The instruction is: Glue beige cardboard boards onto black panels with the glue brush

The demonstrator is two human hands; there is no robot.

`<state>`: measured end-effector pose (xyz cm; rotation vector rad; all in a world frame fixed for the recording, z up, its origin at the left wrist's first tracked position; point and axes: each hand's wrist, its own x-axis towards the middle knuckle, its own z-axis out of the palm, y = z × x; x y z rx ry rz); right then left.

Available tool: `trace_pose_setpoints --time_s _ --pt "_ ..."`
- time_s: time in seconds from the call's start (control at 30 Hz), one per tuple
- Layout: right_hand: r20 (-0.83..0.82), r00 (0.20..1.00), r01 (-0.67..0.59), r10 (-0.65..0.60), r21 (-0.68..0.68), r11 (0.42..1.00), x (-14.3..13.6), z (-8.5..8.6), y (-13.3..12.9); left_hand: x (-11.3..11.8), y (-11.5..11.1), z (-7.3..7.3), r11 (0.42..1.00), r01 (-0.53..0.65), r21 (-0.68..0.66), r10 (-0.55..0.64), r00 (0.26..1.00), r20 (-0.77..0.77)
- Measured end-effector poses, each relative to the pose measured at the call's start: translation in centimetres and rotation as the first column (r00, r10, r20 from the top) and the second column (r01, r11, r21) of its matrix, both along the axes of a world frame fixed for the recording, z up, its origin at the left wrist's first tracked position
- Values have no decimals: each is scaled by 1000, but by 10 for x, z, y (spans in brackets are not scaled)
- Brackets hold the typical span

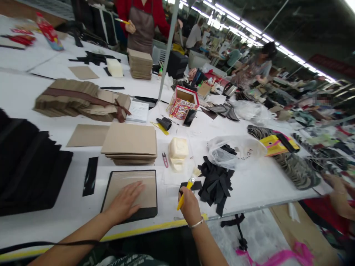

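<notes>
My left hand (126,199) lies flat, fingers stretched, on a beige cardboard sheet (119,181) that rests on a black panel (144,213). The panel's dark border shows around the sheet. In my right hand (190,205) is a yellow-handled paintbrush (189,183), its pale bristles pointing up and away from me. Just beyond the brush stands a cream-coloured block-like container (178,148). Small thread snips (165,160) lie to its left. Beside my right hand, a heap of black strips (216,183) spreads over the white table. A stack of cardboard sheets (130,140) sits beyond the panel.
Tall piles of black pieces (27,166) stand at the left. Bundled cardboard (74,98), a red box (183,103) and a clear plastic bag (235,149) are further back. A metal pole (168,51) rises mid-table. A co-worker in an apron (140,27) stands opposite.
</notes>
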<state>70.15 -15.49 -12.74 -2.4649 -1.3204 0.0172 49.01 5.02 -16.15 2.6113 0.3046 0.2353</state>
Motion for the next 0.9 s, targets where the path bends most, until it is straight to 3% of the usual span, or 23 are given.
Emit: trace_pose_setpoints --time_s 0.1,0.2,0.3,0.37,0.5,0.53,0.57,0.67,0.7,0.73,0.77,0.8,0.9 --pt "-258 929 -236 265 139 962 -47 40 25 25 -11 47 941 178 -288 -167 984 63" --pt "-414 840 -258 350 263 930 -67 67 45 32 -10 66 731 179 -659 -219 975 22" --pt "-478 816 -211 324 277 938 -62 74 55 15 3 56 520 73 -851 -174 984 -22" --pt "-483 824 -179 298 278 944 -55 71 58 -2 13 43 422 31 -906 -105 994 -16" --pt "-465 839 -152 283 299 942 -55 60 68 -25 20 24 140 -95 -985 -34 994 -101" --pt "-470 829 -174 304 299 938 -57 59 71 -25 20 24 126 -135 -983 2 991 -136" --pt "-477 813 -207 333 297 932 -61 60 75 -24 20 26 165 -157 -974 52 987 -151" --pt "-479 763 -323 434 299 898 -73 66 84 -10 21 40 476 -70 -877 116 993 -17" --pt "-467 755 -348 461 310 885 -76 69 86 -5 22 46 561 1 -828 71 996 50" --pt "-450 752 -365 481 324 873 -78 72 88 -1 23 51 605 73 -793 7 995 98" --pt "-428 756 -374 495 338 864 -78 74 89 2 25 54 603 125 -788 -53 992 117" --pt "-400 768 -376 500 349 858 -77 75 89 3 26 55 566 141 -812 -96 990 105" --pt "-284 860 -308 424 374 875 -67 72 91 -7 33 44 379 -7 -925 -129 990 -60"
